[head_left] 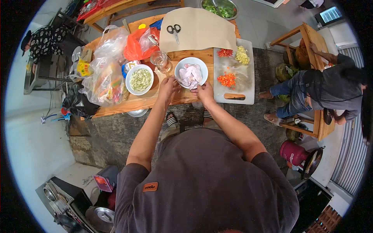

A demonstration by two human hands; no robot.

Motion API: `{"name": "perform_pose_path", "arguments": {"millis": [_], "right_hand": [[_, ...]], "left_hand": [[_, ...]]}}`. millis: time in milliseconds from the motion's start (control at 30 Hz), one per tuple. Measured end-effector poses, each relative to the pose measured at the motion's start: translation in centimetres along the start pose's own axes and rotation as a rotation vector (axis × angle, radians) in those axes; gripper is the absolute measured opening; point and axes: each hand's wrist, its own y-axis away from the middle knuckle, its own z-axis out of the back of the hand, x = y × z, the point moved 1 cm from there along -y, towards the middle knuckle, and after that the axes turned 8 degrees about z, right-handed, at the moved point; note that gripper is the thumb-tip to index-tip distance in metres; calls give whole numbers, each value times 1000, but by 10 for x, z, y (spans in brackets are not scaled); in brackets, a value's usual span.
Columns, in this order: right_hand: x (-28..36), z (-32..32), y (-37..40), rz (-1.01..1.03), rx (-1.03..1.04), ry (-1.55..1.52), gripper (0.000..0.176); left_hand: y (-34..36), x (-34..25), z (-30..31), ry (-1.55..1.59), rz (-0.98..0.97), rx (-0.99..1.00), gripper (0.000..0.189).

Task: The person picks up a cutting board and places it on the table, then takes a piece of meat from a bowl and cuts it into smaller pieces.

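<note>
A white bowl (205, 69) of raw, pale chicken pieces (190, 75) is at the front edge of the wooden table. My left hand (168, 87) has its fingers curled against the bowl's lower left side. At the lower right, my right hand (205, 93) grips the same bowl near its rim. Left of it stands another white bowl (129, 86) with thin green-white strips in it. Behind my left hand is a clear glass mug (160, 60). On the right, a white cutting board (245, 93) carries chopped orange-red pieces (227, 80), red bits (224, 53) and yellowish chopped pieces (242, 56).
Plastic bags (103, 77) crowd the table's left side, near a red-orange bag (136, 43). Scissors (175, 32) rest on brown paper (206, 29). A metal bowl of greens (220, 8) is beyond. Another person (330, 87) works at a bench on the right.
</note>
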Motion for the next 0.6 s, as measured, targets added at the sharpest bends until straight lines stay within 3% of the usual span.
{"name": "perform_pose_path", "arguments": {"millis": [200,433,500,567,600], "right_hand": [[0,-16,2,-62,43,16,32],[10,17,12,-153,327,58,33],[11,48,20,35,208,172,31],[-13,102,13,477,-71,567,27],[13,122,24,507,-166,615,27]], "left_hand": [[-7,-1,15,32,-72,-28,44],[3,4,17,90,-174,-96,47],[8,11,21,33,-156,-137,42],[13,26,31,-44,-125,-113,39],[18,34,34,-122,-91,-86,37]]}}
